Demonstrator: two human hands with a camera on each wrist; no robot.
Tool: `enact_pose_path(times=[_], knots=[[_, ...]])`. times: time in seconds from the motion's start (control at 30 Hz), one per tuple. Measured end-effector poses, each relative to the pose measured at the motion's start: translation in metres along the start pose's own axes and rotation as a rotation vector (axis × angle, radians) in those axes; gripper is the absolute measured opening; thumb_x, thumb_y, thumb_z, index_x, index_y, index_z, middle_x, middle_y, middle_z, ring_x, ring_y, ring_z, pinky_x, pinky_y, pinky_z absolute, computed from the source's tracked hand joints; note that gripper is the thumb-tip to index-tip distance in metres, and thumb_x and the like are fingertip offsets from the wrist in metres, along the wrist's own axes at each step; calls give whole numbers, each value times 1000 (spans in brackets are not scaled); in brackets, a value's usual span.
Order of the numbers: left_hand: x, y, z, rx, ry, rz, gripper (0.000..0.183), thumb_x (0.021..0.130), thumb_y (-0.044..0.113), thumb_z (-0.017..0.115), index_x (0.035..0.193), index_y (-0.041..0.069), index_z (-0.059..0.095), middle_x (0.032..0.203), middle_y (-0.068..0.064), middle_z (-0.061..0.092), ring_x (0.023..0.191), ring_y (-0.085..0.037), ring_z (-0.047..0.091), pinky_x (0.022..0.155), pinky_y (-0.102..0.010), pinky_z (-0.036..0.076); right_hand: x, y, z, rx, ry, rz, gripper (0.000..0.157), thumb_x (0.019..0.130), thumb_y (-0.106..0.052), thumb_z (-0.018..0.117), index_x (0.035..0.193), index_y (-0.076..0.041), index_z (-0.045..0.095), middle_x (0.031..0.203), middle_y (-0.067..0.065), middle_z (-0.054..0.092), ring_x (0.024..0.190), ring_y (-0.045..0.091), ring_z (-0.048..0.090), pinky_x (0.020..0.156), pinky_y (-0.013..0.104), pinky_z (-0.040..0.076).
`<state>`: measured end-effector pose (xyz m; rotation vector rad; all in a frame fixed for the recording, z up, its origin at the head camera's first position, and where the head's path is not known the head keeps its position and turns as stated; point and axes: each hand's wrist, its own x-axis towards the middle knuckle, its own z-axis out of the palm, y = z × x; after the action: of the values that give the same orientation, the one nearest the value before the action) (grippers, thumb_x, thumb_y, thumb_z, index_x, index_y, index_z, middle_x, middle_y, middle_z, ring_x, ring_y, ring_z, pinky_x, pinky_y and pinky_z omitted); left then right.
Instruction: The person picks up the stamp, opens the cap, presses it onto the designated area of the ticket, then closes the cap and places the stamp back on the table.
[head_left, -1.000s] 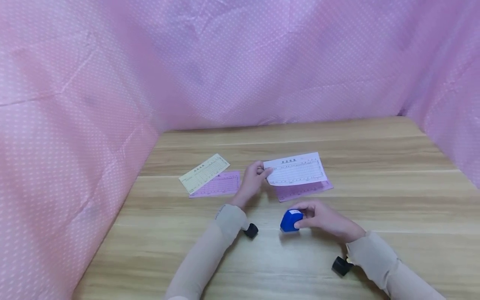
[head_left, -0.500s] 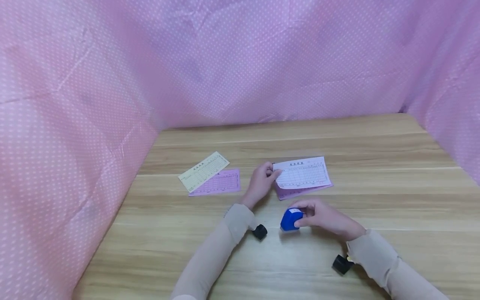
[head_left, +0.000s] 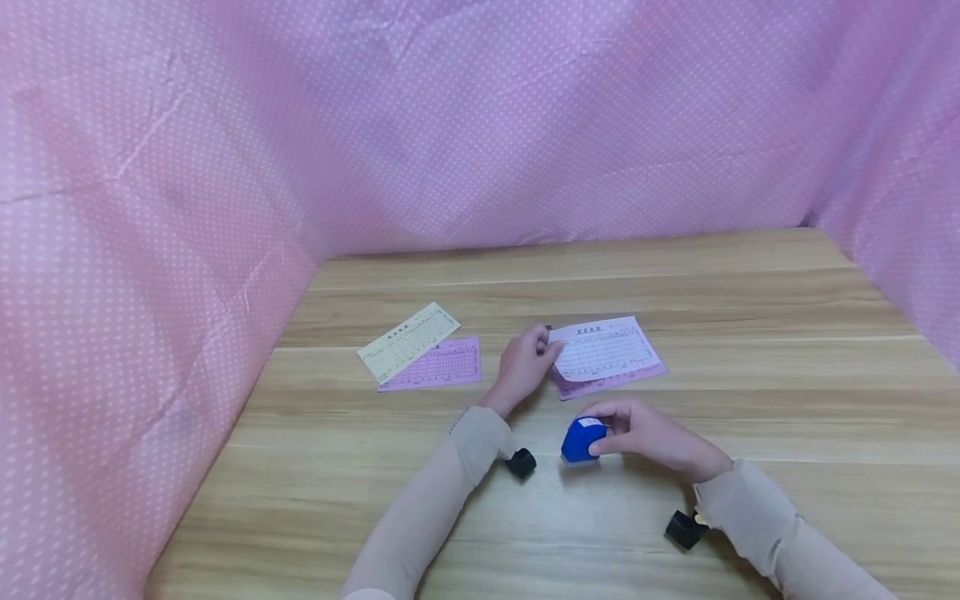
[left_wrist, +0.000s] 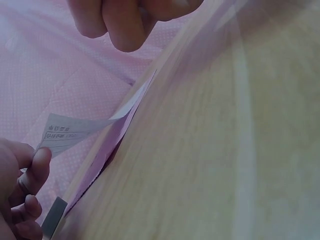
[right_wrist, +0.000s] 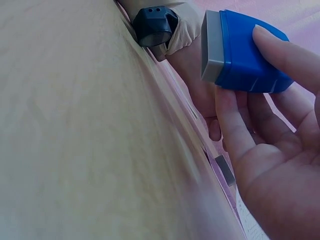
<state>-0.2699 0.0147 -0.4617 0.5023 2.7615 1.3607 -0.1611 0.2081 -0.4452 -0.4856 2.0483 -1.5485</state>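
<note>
My left hand [head_left: 521, 367] pinches the left edge of a white printed form slip [head_left: 606, 348] between thumb and fingers. That edge is raised, and the slip's far end lies down on a purple slip [head_left: 611, 387] beneath, as the left wrist view shows. By the left fingertips on the table sits a small dark grey block [left_wrist: 54, 218]. Nearer the front, my right hand [head_left: 648, 435] grips a blue stamp [right_wrist: 252, 52]. The stamp's grey end points away from the palm and sits close over the table in the head view. Its stamping face is hidden.
Left of my left hand, a yellow slip [head_left: 408, 342] overlaps another purple slip [head_left: 442, 365] on the wooden table [head_left: 315, 475]. Pink dotted cloth [head_left: 480, 125] walls the back and sides. A black camera [head_left: 521, 463] hangs from the left wrist.
My left hand has moved right with the white slip, whose far end has come down over the purple slip. The right hand and blue stamp have stayed in place.
</note>
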Motion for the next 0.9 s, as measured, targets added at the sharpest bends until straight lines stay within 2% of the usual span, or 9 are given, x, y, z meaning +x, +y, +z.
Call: enact_pose_path(times=[0.17, 0.43, 0.7, 0.9], knots=[[0, -1, 0, 18, -21, -18, 24, 94, 28, 63, 80, 12, 51, 65, 1, 63, 64, -9, 54, 60, -20, 33, 0, -2, 0, -8, 4, 9, 42, 90, -21, 69, 125, 1, 60, 122, 18, 62, 104, 12, 60, 88, 20, 50], [0, -1, 0, 41, -34, -28, 22, 93, 27, 65, 81, 12, 53, 62, 4, 49, 60, -10, 45, 54, -20, 32, 0, -2, 1, 10, -10, 2, 45, 90, -21, 69, 125, 4, 58, 118, 15, 64, 101, 10, 62, 86, 20, 52], [1, -1, 0, 35, -52, -42, 20, 91, 27, 68, 83, 12, 56, 63, 3, 56, 58, -8, 47, 53, -18, 34, 0, -2, 0, 4, -9, 6, 44, 90, -21, 69, 126, 3, 58, 123, 20, 61, 104, 11, 61, 87, 20, 51], [0, 1, 0, 4, -70, -93, 24, 88, 31, 71, 81, 14, 56, 66, 3, 61, 57, -9, 49, 53, -20, 36, 0, -1, -1, -13, -6, 7, 44, 90, -21, 68, 126, 2, 58, 123, 20, 61, 103, 12, 61, 87, 19, 51]])
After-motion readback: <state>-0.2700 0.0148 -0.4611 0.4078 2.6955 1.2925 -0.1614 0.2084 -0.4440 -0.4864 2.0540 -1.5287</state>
